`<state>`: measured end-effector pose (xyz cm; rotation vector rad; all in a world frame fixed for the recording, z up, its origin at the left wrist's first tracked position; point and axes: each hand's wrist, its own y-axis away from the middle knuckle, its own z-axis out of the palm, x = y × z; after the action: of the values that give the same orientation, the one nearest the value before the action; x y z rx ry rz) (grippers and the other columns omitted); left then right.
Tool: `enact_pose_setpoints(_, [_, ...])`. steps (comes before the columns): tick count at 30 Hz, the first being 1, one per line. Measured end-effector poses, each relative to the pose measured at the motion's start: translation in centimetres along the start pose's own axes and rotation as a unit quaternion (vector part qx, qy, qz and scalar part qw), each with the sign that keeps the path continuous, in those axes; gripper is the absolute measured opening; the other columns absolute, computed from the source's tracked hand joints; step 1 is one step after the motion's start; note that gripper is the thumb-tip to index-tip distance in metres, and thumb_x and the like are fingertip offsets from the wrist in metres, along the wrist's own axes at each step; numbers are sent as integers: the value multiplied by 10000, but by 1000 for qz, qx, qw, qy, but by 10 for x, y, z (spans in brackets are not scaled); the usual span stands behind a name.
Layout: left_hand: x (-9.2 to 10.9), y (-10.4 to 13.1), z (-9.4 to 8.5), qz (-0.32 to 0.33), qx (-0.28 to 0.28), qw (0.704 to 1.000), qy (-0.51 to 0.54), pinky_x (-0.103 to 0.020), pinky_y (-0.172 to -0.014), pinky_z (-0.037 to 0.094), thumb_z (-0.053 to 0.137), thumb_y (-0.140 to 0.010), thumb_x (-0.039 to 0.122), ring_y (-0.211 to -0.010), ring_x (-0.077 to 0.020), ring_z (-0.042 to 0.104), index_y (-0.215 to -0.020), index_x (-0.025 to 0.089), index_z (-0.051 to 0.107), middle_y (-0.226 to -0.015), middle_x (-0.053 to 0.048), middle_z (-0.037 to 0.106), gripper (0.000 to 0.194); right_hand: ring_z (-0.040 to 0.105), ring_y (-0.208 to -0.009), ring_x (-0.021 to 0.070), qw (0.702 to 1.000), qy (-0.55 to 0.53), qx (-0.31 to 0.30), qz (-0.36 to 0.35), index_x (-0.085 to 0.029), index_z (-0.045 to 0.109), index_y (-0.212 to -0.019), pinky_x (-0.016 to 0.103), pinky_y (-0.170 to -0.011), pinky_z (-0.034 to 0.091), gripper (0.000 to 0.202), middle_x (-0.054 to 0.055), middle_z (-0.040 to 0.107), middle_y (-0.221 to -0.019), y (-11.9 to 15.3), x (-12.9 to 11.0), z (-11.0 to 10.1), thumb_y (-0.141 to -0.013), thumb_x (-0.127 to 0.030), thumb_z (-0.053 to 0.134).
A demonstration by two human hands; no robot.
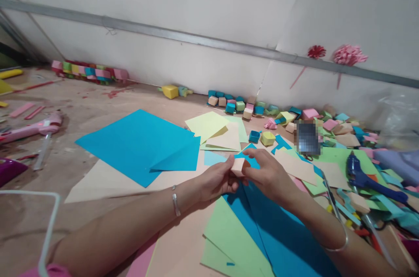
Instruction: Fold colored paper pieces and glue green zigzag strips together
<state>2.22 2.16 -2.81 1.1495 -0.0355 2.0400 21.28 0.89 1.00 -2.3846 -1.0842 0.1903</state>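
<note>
A small peach folded-paper box (238, 167) is held at the middle of the view. My left hand (220, 179) pinches it from the left, with the thumb on its near upper side. My right hand (266, 173) curls over its right side, fingers bent against it. Below the hands lie blue paper sheets (278, 229) and light green sheets (229, 233). Just beyond them sit a blue paper box (254, 136) and a yellow paper box (268, 138).
A large blue sheet (137, 146) lies left of centre. At right are a blue glue gun (369, 181), scissors (331, 194) and heaped paper scraps. A pink glue gun (39, 126) lies far left. Coloured paper cubes (231, 107) line the wall.
</note>
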Motion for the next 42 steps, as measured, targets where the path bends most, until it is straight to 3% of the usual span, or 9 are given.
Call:
enact_pose_setpoints(10, [1, -2, 0, -21, 25, 999, 9, -190, -472, 359, 435, -891, 694, -463, -83, 485, -791, 137, 567, -612, -40, 604, 582, 577, -1116, 289, 990, -100, -52, 87, -183, 703, -995, 417, -890, 519, 170, 163, 591, -1250, -2, -7, 0, -888, -187, 572])
enact_pose_setpoints(14, [2, -7, -3, -16, 42, 999, 17, -197, -465, 376, 459, -916, 639, -467, -95, 506, -855, 140, 570, -602, -21, 585, 515, 620, -1031, 224, 974, -174, -56, 134, -245, 696, -984, 348, -850, 537, 214, 86, 638, -1176, -8, -16, -2, -894, -169, 518])
enact_pose_setpoints(21, [9, 12, 10, 0, -11, 995, -103, -198, -487, 347, 547, -908, 512, -485, -73, 471, -882, 102, 681, -732, -84, 662, 433, 608, -1019, 215, 958, -188, 94, 195, -193, 654, -919, 342, -849, 519, 173, 111, 626, -1094, -4, 16, -3, -943, -228, 487])
enact_pose_setpoints(23, [9, 23, 18, 70, -39, 962, -261, -231, -578, 409, 596, -889, 471, -623, -133, 572, -881, 139, 717, -765, -88, 684, 354, 601, -986, 220, 942, -163, 109, 271, -188, 652, -888, 322, -749, 527, 159, 116, 614, -1074, -2, 33, 2, -933, -258, 517])
enact_pose_setpoints(26, [8, 34, 27, 209, -175, 820, -503, -354, -900, 444, 633, -884, 382, -989, -266, 636, -1040, 182, 740, -1017, -136, 724, 275, 599, -924, 216, 942, -159, 78, 284, -182, 668, -834, 326, -729, 516, 146, 100, 609, -982, 2, 47, 17, -904, -231, 549])
enact_pose_setpoints(28, [5, 38, 27, 265, -220, 726, -595, -434, -1068, 339, 632, -890, 370, -1219, -330, 548, -1249, 220, 658, -1269, -145, 649, 390, 599, -903, 203, 946, -162, 51, 275, -186, 684, -830, 329, -771, 507, 148, 80, 617, -943, 6, 49, 29, -891, -189, 549])
enact_pose_setpoints(30, [1, 38, 23, 288, -219, 679, -639, -495, -1153, 217, 643, -877, 410, -1365, -366, 415, -1385, 267, 541, -1438, -124, 521, 537, 598, -906, 200, 949, -161, 31, 270, -182, 691, -844, 331, -803, 495, 159, 76, 628, -936, 9, 47, 39, -885, -155, 539])
enact_pose_setpoints(35, [-4, 33, 13, 266, -216, 658, -671, -541, -1184, 50, 613, -876, 487, -1436, -375, 294, -1472, 316, 407, -1535, -83, 388, 653, 605, -949, 211, 951, -149, 4, 272, -196, 683, -1040, 334, -836, 482, 284, 80, 660, -975, 16, 43, 49, -878, -90, 475])
enact_pose_setpoints(42, [-4, 34, 11, 260, -214, 684, -647, -502, -1190, 27, 600, -878, 499, -1445, -355, 279, -1450, 328, 442, -1535, -52, 392, 617, 591, -977, 260, 938, -102, 29, 331, -145, 580, -1182, 397, -840, 475, 356, 136, 636, -1061, 19, 44, 52, -865, -100, 423])
